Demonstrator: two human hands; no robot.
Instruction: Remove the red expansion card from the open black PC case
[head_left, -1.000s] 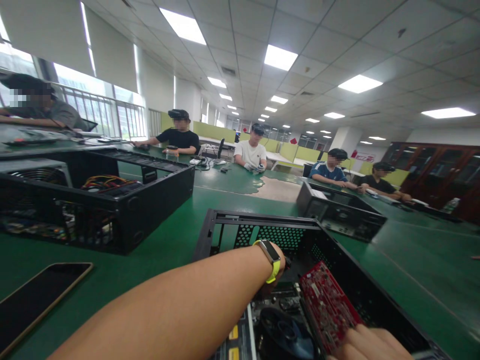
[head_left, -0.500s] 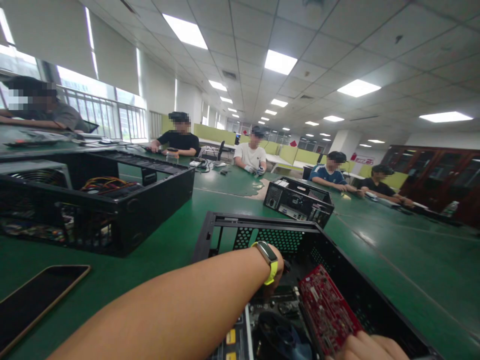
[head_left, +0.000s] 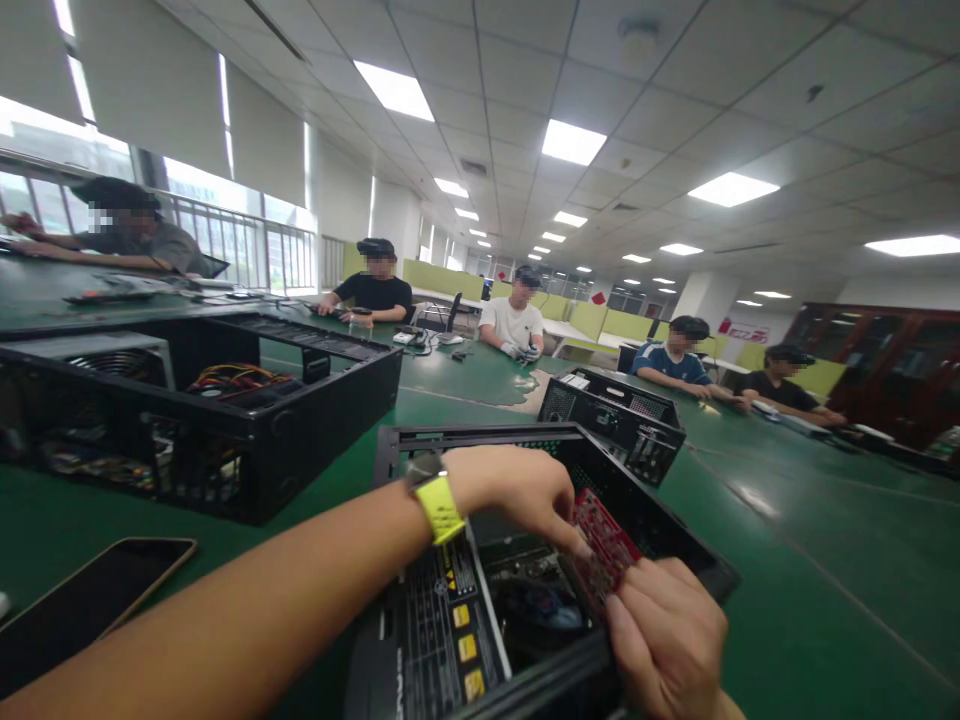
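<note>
An open black computer case [head_left: 420, 440] lies on the green table in front of me. A red circuit card [head_left: 604, 545] stands tilted inside it, above a dark fan. My left hand [head_left: 525, 495], with a yellow-strapped watch [head_left: 431, 490] on the wrist, reaches over the case and pinches the card's top edge. My right hand [head_left: 667, 635] is curled around the card's near end at the case's front rim. A power supply with yellow labels [head_left: 450, 640] fills the case's near left.
A phone [head_left: 82, 610] lies face up at the near left. A second open case [head_left: 195, 410] with coloured wires stands to the left, a third [head_left: 615, 420] behind mine. Several people sit along the far side of the table [head_left: 810, 560].
My left hand has come up out of the case's back and taken the red card's top edge. My right hand has risen with the card. The view has shifted nearer.
</note>
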